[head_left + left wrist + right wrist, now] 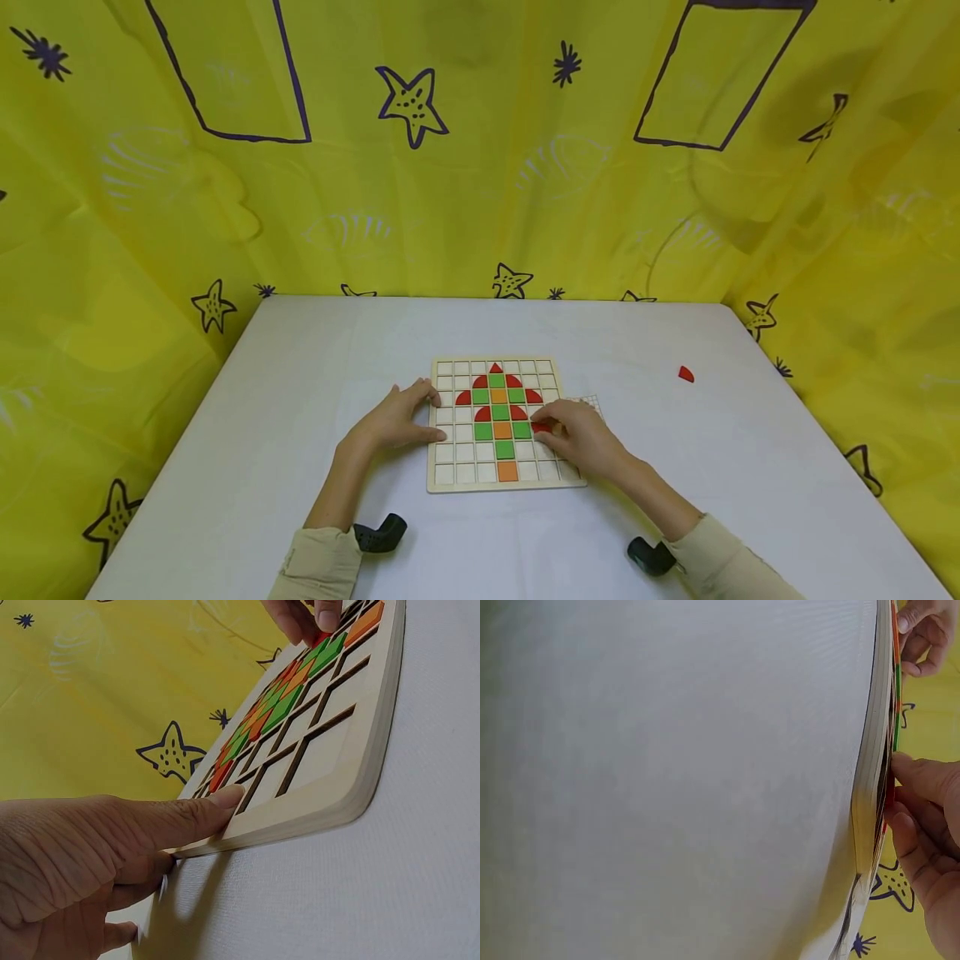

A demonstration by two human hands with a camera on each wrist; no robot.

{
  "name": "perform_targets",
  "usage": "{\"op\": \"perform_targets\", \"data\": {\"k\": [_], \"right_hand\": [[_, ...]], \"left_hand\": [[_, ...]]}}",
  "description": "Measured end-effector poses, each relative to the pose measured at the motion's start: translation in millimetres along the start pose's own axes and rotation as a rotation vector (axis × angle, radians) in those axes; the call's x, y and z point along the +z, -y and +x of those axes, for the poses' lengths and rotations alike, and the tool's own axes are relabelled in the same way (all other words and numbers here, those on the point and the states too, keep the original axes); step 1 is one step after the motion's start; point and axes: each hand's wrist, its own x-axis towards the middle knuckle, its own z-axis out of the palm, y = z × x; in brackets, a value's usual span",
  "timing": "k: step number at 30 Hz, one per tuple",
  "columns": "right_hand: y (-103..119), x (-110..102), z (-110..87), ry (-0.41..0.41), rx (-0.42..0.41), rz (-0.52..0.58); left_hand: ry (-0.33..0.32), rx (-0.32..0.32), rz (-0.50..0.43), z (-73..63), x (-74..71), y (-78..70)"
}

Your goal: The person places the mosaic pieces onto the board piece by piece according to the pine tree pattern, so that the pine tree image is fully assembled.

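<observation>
A wooden grid board (450, 474) lies on the white table, its cells partly filled with green and orange squares and red curved pieces in a tree-like pattern. At the board's left edge is my left hand (397, 418), its thumb on the rim and its other fingers along the side; the left wrist view shows the thumb (180, 817) on top. My right hand (581, 433) pinches a red piece (540, 427) between thumb and fingers, at a cell right of a green square. The fingers cover much of that piece. In the right wrist view, its red edge (889, 796) shows.
A loose red quarter-round piece (686, 374) lies on the table to the right. A sheet with a printed grid (592, 402) sticks out from behind the board's right side. Yellow patterned cloth (465, 192) hangs behind and beside the white table (300, 367).
</observation>
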Motion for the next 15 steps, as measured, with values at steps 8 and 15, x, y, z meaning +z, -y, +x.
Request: {"op": "perform_targets", "data": {"k": [8, 15], "right_hand": [[4.1, 1.3, 0.5, -0.002, 0.026, -0.027], [-8.1, -13.1, -8.3, -0.065, 0.136, 0.030]], "left_hand": [[-0.001, -0.011, -0.004, -1.1, -0.5, 1.8], [-0.001, -0.009, -0.012, -2.2, -1.7, 0.2]]}}
